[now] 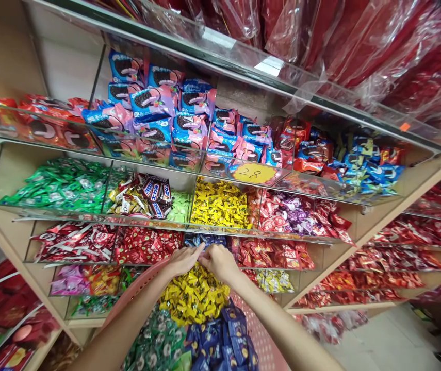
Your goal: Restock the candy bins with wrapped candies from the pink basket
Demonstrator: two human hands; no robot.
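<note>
My left hand (185, 259) and my right hand (217, 262) meet at the far rim of a pink perforated basket (133, 289). Both look closed, with fingers bent toward a compartment of blue packets (208, 240); what they hold, if anything, is hidden. Below them, the basket contains yellow-wrapped candies (195, 296), green-wrapped candies (156, 340) and dark blue packets (220, 342). Just above my hands, a shelf compartment is filled with yellow candies (220, 206).
Clear-fronted shelves hold green candies (65, 185), Snickers bars (156, 193) and blue-pink cookie packets (152, 103). A yellow tag (250, 173) reads 28. Red plastic-wrapped goods (340, 46) line the top. Tiled floor (390, 340) shows at lower right.
</note>
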